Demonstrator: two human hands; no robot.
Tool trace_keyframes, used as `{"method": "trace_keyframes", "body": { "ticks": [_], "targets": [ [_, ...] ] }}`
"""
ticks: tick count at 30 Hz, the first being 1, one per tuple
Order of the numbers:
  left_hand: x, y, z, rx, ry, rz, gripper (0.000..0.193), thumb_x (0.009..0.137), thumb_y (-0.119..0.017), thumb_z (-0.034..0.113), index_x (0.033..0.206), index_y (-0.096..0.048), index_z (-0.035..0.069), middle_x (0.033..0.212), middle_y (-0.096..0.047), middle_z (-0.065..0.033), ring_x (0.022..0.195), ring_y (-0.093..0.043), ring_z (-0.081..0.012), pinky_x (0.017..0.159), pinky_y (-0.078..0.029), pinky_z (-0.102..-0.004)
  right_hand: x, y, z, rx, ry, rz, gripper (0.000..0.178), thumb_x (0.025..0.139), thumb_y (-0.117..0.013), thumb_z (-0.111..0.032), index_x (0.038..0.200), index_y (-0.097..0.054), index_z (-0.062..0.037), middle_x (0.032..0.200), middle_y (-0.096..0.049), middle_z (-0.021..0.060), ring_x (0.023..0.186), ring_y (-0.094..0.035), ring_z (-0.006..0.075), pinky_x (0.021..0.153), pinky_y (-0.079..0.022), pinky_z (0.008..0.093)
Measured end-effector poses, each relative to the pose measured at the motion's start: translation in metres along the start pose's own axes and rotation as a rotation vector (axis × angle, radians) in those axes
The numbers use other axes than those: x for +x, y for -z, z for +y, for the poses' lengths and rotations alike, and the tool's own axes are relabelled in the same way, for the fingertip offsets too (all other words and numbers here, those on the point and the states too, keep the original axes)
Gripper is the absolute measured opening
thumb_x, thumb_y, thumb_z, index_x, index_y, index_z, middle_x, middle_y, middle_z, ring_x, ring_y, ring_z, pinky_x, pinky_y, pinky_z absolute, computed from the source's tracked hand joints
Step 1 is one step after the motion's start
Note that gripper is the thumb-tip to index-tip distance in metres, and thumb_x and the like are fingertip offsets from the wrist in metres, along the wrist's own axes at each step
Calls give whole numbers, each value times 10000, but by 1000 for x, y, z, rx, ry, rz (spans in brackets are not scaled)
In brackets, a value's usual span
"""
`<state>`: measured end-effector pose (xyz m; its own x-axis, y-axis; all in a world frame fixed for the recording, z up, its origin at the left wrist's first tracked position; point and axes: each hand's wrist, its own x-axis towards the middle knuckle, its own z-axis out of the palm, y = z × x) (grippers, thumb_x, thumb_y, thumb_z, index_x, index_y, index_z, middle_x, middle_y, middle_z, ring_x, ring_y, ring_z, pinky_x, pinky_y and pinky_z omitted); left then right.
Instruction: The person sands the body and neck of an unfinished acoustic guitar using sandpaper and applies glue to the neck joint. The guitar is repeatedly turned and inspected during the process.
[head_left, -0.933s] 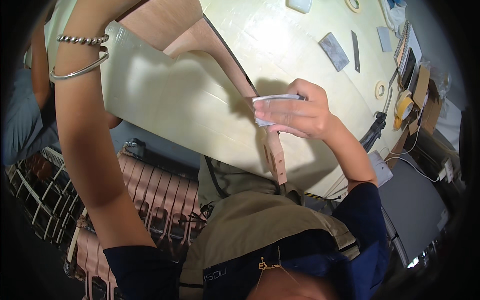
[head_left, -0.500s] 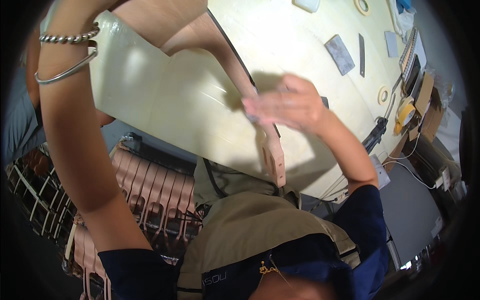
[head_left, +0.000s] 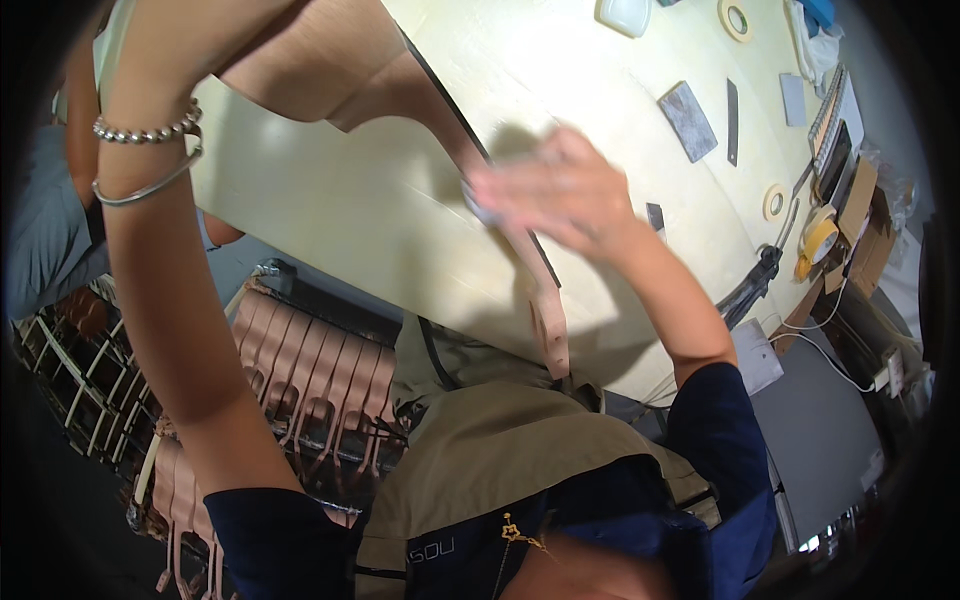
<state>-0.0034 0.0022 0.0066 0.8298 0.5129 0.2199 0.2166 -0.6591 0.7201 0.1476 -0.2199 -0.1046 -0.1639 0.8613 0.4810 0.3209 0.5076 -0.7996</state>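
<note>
Right grip [head_left: 560, 195] pinching pale sheet [head_left: 476, 206]; wooden neck [head_left: 532, 258] beneath; can't make out left grip [head_left: 205, 35].

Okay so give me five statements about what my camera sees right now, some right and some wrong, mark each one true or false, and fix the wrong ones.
1. The right hand is at the slim part of the wooden piece. True.
2. Two bracelets circle the right wrist. False: the bracelets are on the left wrist.
3. A dark strip lies on the table, to the right of the grey block. True.
4. The spiral notebook is at the left of the view. False: the spiral notebook is at the right.
5. The yellow tape roll is at the right of the view. True.
</note>
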Motion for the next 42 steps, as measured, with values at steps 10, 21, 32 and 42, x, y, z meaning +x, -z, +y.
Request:
{"method": "trace_keyframes", "body": {
  "ticks": [10, 21, 32, 42],
  "targets": [
    [-4, 1, -5, 26, -6, 27, 73, 837, -593, 61, 871, -604, -2, 753, -545, 17, 672, -502, -32, 615, -415, -181, -20, -5, -16, -126, -38, 9, 202, 806, -640, -255, 957, -708, -139, 1065, -671, 5, 640, -486, 119, 533, -322, 218],
    [-20, -3, 10, 83, -8, 65, 89, 842, -592, 80, 876, -598, -2, 748, -561, 15, 677, -524, -38, 625, -431, -183, -1, 2, -37, -218, 12, -162, 234, 720, -688, -297, 887, -718, -136, 1019, -681, -33, 600, -460, 119, 532, -365, 244],
    [-20, 3, -6, 44, -88, 46, 79, 834, -602, 76, 870, -596, 7, 731, -544, 29, 676, -497, -28, 626, -410, -174, -5, -2, -14, -169, 91, -145, 202, 873, -550, -208, 1003, -698, -161, 1112, -650, -6, 760, -600, 93, 602, -359, 257],
    [-13, -1, -12, 5, -128, 48, 79, 838, -586, 65, 881, -592, -1, 759, -539, 24, 663, -491, -25, 612, -408, -173, 9, 0, -9, -200, 46, -127, 230, 779, -653, -232, 985, -703, -141, 1133, -643, -16, 695, -524, 119, 596, -368, 245]
  ]
}}
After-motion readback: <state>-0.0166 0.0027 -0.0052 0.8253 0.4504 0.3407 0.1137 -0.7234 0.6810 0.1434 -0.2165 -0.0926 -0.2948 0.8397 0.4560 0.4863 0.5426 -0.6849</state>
